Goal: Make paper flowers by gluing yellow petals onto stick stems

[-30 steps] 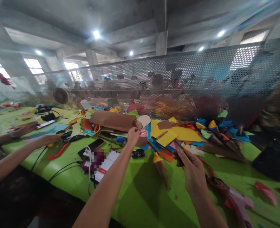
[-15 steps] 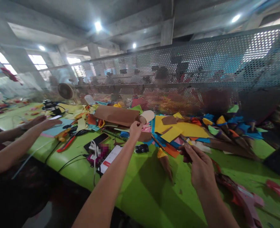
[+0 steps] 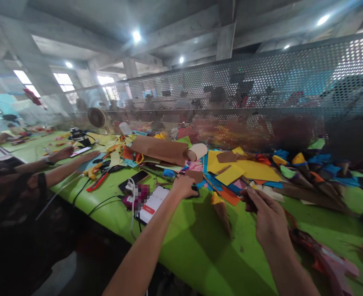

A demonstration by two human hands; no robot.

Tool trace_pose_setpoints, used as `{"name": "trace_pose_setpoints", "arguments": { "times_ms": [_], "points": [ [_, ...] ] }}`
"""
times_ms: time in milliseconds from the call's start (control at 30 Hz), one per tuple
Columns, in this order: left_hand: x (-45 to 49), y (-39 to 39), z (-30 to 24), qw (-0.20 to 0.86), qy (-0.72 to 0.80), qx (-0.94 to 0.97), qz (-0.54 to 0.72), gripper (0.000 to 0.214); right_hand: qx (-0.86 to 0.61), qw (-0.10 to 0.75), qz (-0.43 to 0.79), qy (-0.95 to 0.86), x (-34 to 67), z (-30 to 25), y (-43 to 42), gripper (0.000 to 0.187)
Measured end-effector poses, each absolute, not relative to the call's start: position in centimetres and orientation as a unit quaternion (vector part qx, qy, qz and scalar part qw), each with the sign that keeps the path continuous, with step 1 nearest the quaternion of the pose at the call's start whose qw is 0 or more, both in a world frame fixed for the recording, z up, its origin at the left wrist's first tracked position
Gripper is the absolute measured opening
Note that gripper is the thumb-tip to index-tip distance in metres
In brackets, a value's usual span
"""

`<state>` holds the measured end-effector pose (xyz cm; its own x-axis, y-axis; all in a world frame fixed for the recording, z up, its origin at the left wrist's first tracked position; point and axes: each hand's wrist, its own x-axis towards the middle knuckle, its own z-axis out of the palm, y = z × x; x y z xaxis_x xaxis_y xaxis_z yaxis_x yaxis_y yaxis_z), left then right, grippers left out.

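Note:
My left hand (image 3: 183, 187) rests low on the green table (image 3: 193, 246), fingers curled over a small black object (image 3: 195, 190) that peeks out on its right side. My right hand (image 3: 266, 213) is closed on a thin dark stick (image 3: 245, 182) that points up and away toward the yellow paper sheets (image 3: 249, 168). A brown paper cone with a yellow top (image 3: 221, 209) lies between my hands. Behind my left hand lies a roll of brown paper (image 3: 161, 150) with a pale end.
A white-screened phone (image 3: 153, 202), a black phone (image 3: 134, 180) and cables lie left of my left hand. Red-handled pliers (image 3: 97, 183) and a co-worker's hands (image 3: 89, 156) are further left. Finished cones (image 3: 310, 179) pile at the right. A perforated metal screen (image 3: 261, 94) closes the table's far side.
My left hand has come away from the brown roll's end and dropped to the table onto the small black object. My right hand keeps its stick. The view has turned slightly left.

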<state>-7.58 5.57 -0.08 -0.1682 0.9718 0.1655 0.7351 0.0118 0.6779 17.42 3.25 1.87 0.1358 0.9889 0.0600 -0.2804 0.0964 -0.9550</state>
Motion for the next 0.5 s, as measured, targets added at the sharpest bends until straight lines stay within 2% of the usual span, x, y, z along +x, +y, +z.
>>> {"name": "trace_pose_setpoints", "arguments": {
  "times_ms": [200, 333, 500],
  "points": [
    [-7.7, 5.1, 0.4, 0.254, 0.671, 0.584, 0.38, 0.034, -0.438, 0.611, 0.5, -0.429, 17.2, 1.7, 3.5, 0.044],
    [-7.3, 5.1, 1.1, 0.317, 0.624, 0.524, 0.484, 0.029, -0.441, 0.592, 0.518, -0.432, 17.1, 1.6, 3.5, 0.047],
    [-4.4, 5.1, 1.4, 0.44, 0.511, 0.415, 0.611, 0.043, -0.429, 0.558, 0.507, -0.497, 16.8, 1.5, 3.3, 0.044]
  ]
}}
